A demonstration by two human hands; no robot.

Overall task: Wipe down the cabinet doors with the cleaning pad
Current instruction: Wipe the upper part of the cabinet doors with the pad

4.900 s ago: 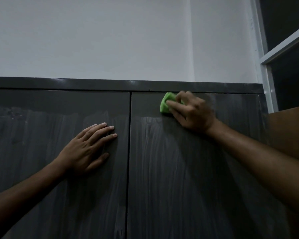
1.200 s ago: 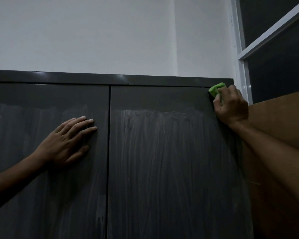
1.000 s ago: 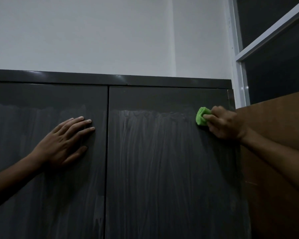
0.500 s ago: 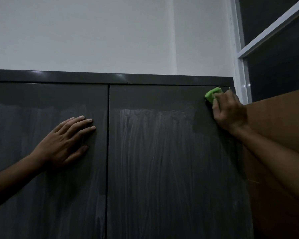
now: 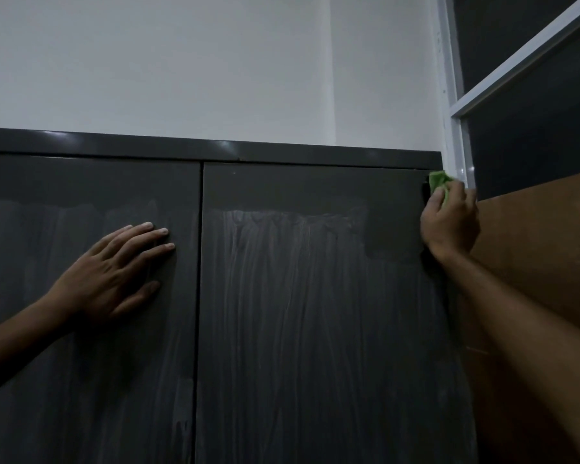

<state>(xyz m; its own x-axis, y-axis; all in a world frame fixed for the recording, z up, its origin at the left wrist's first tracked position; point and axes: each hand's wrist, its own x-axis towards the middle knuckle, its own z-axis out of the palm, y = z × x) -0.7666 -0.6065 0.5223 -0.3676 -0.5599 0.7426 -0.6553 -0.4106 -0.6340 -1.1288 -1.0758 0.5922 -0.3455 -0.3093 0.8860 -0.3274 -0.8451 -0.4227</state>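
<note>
Head view: two tall, dark grey, wood-grain cabinet doors side by side, split by a thin vertical seam, beneath a glossy dark grey top panel (image 5: 215,150).

Left cabinet door (image 5: 81,380): streaked with pale vertical smears below a cleaner dark band along its top. Left hand (image 5: 114,276) laid flat against it near the seam, fingers straight and slightly spread, thumb out below, gripping nothing.

Right cabinet door (image 5: 315,329): covered in whitish vertical streaks starting a little below its top edge, with a darker, cleaner patch near the upper right.

Right hand (image 5: 449,222) at the upper right corner of that door, fingers curled round a small bright green cleaning pad (image 5: 436,180), clamped on it. Pad pressed to the door's top right corner, just under the top panel, poking out above the fingers.

Just right of the cabinet: a brown wooden panel (image 5: 533,246), behind the right forearm. Above it, a white-framed window (image 5: 457,139) with dark panes. Behind the cabinet top, a plain white wall (image 5: 181,61).
</note>
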